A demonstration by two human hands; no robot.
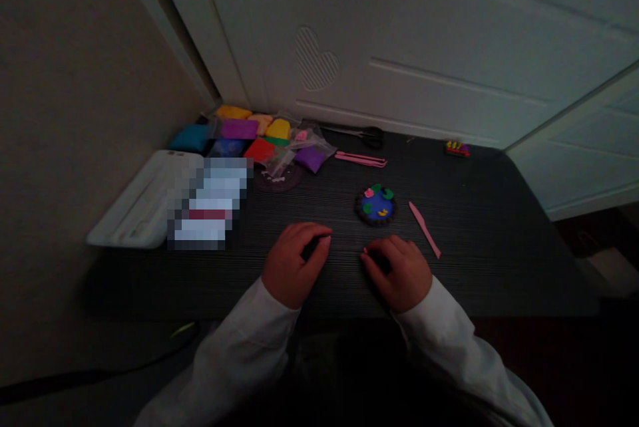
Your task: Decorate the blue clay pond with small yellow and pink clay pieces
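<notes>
My left hand (295, 266) rests on the dark table with thumb and forefinger curled together at the tips. Whether anything sits between them is too small and dim to tell. Opposite it, my right hand (401, 273) pinches a tiny bit of pink clay (365, 251). Just beyond the right hand lies a round clay pond (382, 206), blue inside a dark beaded rim, with green lily pads, a pink flower and small yellow shapes. A pink plastic clay knife (424, 229) lies to the right of the pond.
Bags of coloured clay (239, 129) are heaped at the back left. Pink tweezer-like tools (360, 159) and black-handled scissors (372, 137) lie beside them. A white tray (134, 214) and a blurred-out screen (212, 204) are on the left. A small colourful piece (457, 148) sits back right.
</notes>
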